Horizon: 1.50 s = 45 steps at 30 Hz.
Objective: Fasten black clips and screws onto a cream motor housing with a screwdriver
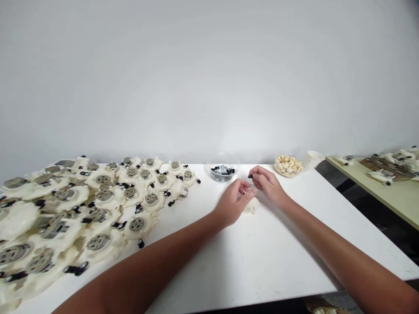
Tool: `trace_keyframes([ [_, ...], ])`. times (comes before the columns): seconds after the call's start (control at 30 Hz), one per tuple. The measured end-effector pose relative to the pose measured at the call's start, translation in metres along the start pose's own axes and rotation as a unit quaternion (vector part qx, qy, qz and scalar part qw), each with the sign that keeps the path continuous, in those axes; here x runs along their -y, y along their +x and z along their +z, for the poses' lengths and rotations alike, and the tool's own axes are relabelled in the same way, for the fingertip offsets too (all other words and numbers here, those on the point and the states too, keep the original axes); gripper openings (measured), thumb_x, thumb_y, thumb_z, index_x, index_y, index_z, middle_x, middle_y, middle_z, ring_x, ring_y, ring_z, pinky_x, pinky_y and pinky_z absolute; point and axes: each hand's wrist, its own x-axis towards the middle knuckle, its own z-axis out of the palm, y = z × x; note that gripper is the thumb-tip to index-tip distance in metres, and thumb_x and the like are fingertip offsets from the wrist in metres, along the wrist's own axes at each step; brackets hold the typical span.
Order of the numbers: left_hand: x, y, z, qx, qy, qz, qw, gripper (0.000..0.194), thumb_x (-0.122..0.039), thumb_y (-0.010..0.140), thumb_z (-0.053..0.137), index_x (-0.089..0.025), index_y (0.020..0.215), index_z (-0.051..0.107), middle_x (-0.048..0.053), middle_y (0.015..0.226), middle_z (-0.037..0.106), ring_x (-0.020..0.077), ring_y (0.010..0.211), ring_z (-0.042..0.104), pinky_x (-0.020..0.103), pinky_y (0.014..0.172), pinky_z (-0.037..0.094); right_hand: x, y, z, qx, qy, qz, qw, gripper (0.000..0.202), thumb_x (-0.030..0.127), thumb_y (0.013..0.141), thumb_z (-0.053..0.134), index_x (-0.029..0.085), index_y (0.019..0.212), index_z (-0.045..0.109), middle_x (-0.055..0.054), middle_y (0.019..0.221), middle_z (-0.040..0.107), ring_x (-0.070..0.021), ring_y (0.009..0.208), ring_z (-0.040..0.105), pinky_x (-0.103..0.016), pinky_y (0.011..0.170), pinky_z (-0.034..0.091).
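from where i stood, the right hand (266, 183) pinched a small black piece (250, 176) above the surface (255, 261), while the left hand (233, 201) half-curled by a thin rod (252, 185), its hold unclear; the piece seemed light, stiff and best gripped by its sides.

A black piece (250, 176) shows at the fingers (256, 179). Below them is a cream part (251, 206); beyond, black and silvery bits (222, 170) in a clear bowl (222, 178). To their right are pale yellow pieces (288, 164), a white cup (313, 162) and, farther, a yellowish-green table (376, 196). Left of the fingers, cream shells (19, 218) carry dark-slotted grey discs (136, 224) and black plugs (140, 243). The desk (278, 253) beneath is white, the wall (209, 78) pale grey.
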Motion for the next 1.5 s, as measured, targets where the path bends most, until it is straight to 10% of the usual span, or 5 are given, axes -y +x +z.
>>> trace_keyframes([
  [0.43, 0.008, 0.012, -0.004, -0.017, -0.06, -0.071, 0.996, 0.039, -0.047, 0.101, 0.049, -0.02, 0.074, 0.053, -0.001, 0.074, 0.053, 0.0168, 0.077, 0.051, 0.027, 0.075, 0.041, -0.002, -0.021, 0.005, 0.019, 0.025, -0.048, 0.998, 0.018, 0.033, 0.102, 0.051, 0.022, 0.106, 0.065, -0.001, 0.081, 0.061, -0.0167, 0.069, 0.05, -0.03, 0.063, 0.039],
  [0.77, 0.007, 0.017, -0.006, -0.025, -0.059, -0.073, 0.995, 0.029, -0.046, 0.1, 0.055, -0.02, 0.09, 0.06, -0.002, 0.079, 0.057, 0.0162, 0.079, 0.052, 0.026, 0.077, 0.041, 0.003, -0.017, 0.001, 0.014, -0.014, -0.113, 0.993, 0.021, 0.025, 0.1, 0.055, 0.023, 0.114, 0.071, -0.002, 0.085, 0.061, -0.0152, 0.07, 0.051, -0.03, 0.067, 0.042],
  [1.03, 0.004, 0.019, -0.009, -0.026, -0.052, -0.105, 0.993, 0.028, -0.048, 0.098, 0.058, -0.022, 0.087, 0.056, -0.003, 0.082, 0.057, 0.0164, 0.08, 0.052, 0.027, 0.078, 0.041, -0.008, -0.01, -0.002, -0.02, 0.086, -0.022, 0.996, 0.04, 0.015, 0.099, 0.038, 0.025, 0.121, 0.07, -0.002, 0.094, 0.057, -0.0144, 0.076, 0.054, -0.028, 0.07, 0.047],
  [1.23, 0.003, 0.021, -0.012, -0.009, -0.013, -0.108, 0.994, 0.04, -0.056, 0.1, 0.048, -0.022, 0.08, 0.056, 0.0, 0.081, 0.056, 0.0185, 0.079, 0.051, 0.027, 0.073, 0.04, -0.021, 0.0, 0.006, -0.007, 0.253, 0.047, 0.966, 0.032, 0.033, 0.099, 0.057, 0.024, 0.128, 0.066, -0.005, 0.105, 0.073, -0.0103, 0.062, 0.056, -0.028, 0.063, 0.052],
  [1.5, 0.002, 0.022, -0.009, -0.026, -0.012, -0.094, 0.995, 0.039, -0.06, 0.094, 0.06, -0.022, 0.084, 0.06, 0.0, 0.08, 0.061, 0.017, 0.073, 0.055, 0.024, 0.064, 0.043, -0.012, -0.001, 0.005, -0.013, 0.318, 0.068, 0.945, 0.032, 0.042, 0.082, 0.081, 0.021, 0.106, 0.076, -0.005, 0.097, 0.081, -0.0191, 0.091, 0.074, -0.034, 0.083, 0.058],
])
